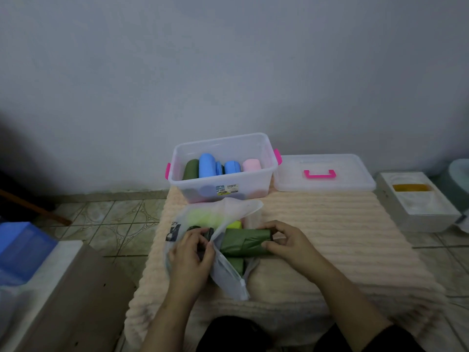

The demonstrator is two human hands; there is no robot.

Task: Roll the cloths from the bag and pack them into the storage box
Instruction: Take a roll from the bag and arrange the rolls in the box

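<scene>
Peach ribbed mat [330,224] spread from centre down to 6 o'clock over patterned floor tiles [114,219]. Plain grey wall [228,72] filling 12 o'clock. At 3 o'clock, white foam box [426,223] beside the mat's edge, holding something yellow [412,187]; teal object [459,179] just beyond, cut off. At 9 o'clock, wooden stick [33,207] lying slanted. At 8 o'clock, blue crate [22,245] and brown board [76,301].

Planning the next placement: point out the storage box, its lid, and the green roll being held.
storage box [266,182]: head view, bare right front wall.
lid [355,171]: head view, clear top right of the pink handle.
green cloth roll [243,241]: head view, middle of the roll.
</scene>
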